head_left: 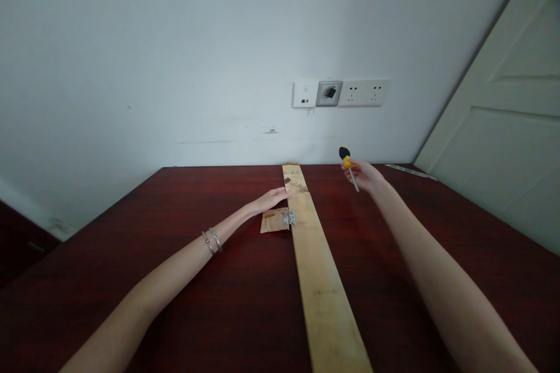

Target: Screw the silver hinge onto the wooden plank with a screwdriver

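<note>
A long wooden plank (pixel 321 271) runs from the near edge of the view toward the wall. A metal hinge (pixel 289 217) joins its left edge to a small wooden piece (pixel 273 221). My left hand (pixel 272 199) lies stretched out, its fingertips at the plank's left edge just beyond the hinge. My right hand (pixel 362 173) is closed round a screwdriver (pixel 347 162) with a black and yellow handle, held to the right of the plank. Its shaft points down toward the table, apart from the hinge.
The dark red table (pixel 210 303) reaches back to a white wall (pixel 219 58). Sockets and a switch panel (pixel 363 93) sit on that wall. A thin patterned strip (pixel 411 171) lies at the table's back right, near a white panelled door (pixel 503 105).
</note>
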Motion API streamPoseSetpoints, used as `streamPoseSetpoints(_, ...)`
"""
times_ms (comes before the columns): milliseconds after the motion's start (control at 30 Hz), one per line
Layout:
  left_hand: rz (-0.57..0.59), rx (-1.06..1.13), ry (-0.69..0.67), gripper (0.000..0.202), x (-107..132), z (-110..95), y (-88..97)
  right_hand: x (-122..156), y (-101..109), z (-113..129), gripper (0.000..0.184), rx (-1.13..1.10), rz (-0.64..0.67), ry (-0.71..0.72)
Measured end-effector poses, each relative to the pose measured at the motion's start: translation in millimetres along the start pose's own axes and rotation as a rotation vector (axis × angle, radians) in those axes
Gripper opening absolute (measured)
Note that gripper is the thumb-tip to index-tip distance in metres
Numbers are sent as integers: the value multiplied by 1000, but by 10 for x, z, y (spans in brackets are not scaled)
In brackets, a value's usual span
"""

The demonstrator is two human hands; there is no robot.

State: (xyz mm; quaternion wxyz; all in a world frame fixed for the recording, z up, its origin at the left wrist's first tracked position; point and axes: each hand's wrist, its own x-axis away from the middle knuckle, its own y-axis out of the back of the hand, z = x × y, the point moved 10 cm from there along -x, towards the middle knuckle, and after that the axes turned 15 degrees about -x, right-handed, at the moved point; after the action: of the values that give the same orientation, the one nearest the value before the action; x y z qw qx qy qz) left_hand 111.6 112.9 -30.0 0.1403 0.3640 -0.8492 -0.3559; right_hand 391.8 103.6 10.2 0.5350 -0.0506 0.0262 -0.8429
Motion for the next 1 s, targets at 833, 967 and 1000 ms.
streamPoseSetpoints(833, 443, -660, 13, 121, 513, -9, -141, 1233, -1212, 920, 32, 83, 228, 667)
streamPoseSetpoints(967, 412, -675, -3, 119, 538, 1, -156, 1261, -1237, 917, 31, 121, 224, 710)
streamPoseSetpoints(1000, 407, -674, -4, 118, 539, 7, -155, 1260, -1238, 910, 32, 94, 235, 715)
